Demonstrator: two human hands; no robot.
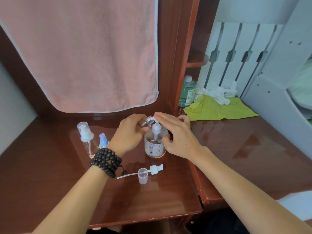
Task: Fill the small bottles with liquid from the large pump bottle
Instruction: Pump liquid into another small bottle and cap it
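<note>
A large pump bottle (154,146) with a label and amber liquid low inside is seen standing upright on the glossy brown surface (168,196). A small clear bottle (148,121), uncapped and tilted with its threaded neck toward the pump's spout, is held in the curled fingers of the left hand (130,134). The right hand (177,134) is laid over the pump head with its fingers stretched nearly flat, while its thumb is set against the large bottle's shoulder.

To the left, a capped small pump bottle (87,139) and a smaller blue-topped spray bottle (103,141) are found upright, just beside each other. In front of the large bottle, a detached pump top (152,169) with its dip tube and a clear cap (143,175) are seen lying on the surface. A dark bead bracelet (105,159) is worn on the left wrist.
</note>
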